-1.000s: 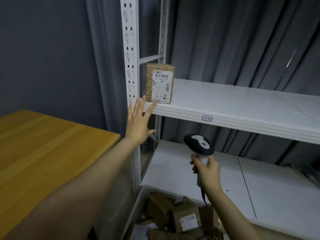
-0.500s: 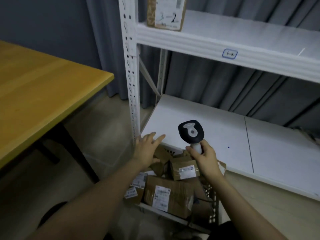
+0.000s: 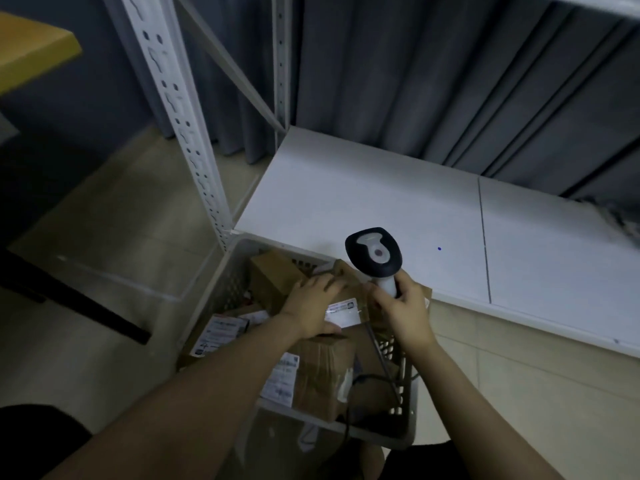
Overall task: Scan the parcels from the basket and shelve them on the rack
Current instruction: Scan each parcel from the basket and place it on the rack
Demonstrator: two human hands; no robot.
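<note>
White rack point(image 3: 381, 202), bare lower shelf, fills 12 to 3 o'clock. Grey basket point(image 3: 412, 410) on floor at 6 o'clock, touching shelf front edge, full of brown parcels. Largest parcel point(image 3: 322, 372) at basket front. Left hand point(image 3: 313, 306) laid over a labelled parcel point(image 3: 346, 311) mid-basket, fingers curled on its top; full grasp unclear. Right hand point(image 3: 403, 306) wrapped tight around scanner point(image 3: 375, 254) handle, head up, just right of it.

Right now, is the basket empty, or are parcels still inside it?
Not empty. The basket still holds several cardboard parcels with white labels; the left hand rests on one, and the right hand holds the scanner.
</note>
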